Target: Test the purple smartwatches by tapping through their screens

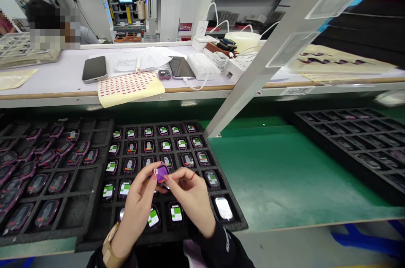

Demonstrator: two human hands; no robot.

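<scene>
Between my two hands is a small smartwatch body (162, 172) with a purple rim and a purple face, held above a black foam tray (226, 190). My left hand (141, 192) pinches it at its left side, where a small white and red mark shows near the thumb. At its right edge, the thumb and fingertips of my right hand (191, 192) are closed on it. In the tray's compartments below sit several watch bodies, many with lit green and white screens (176, 213); my hands hide some of them.
Left of it, another foam tray (77, 211) holds several dark purple-rimmed watches (47, 212). A third tray (344, 133) lies far right on the green bench (268, 175). A slanted metal post (240, 82) rises behind. On the shelf are a sticker sheet (129, 89), phones (95, 69) and cables. A person sits opposite.
</scene>
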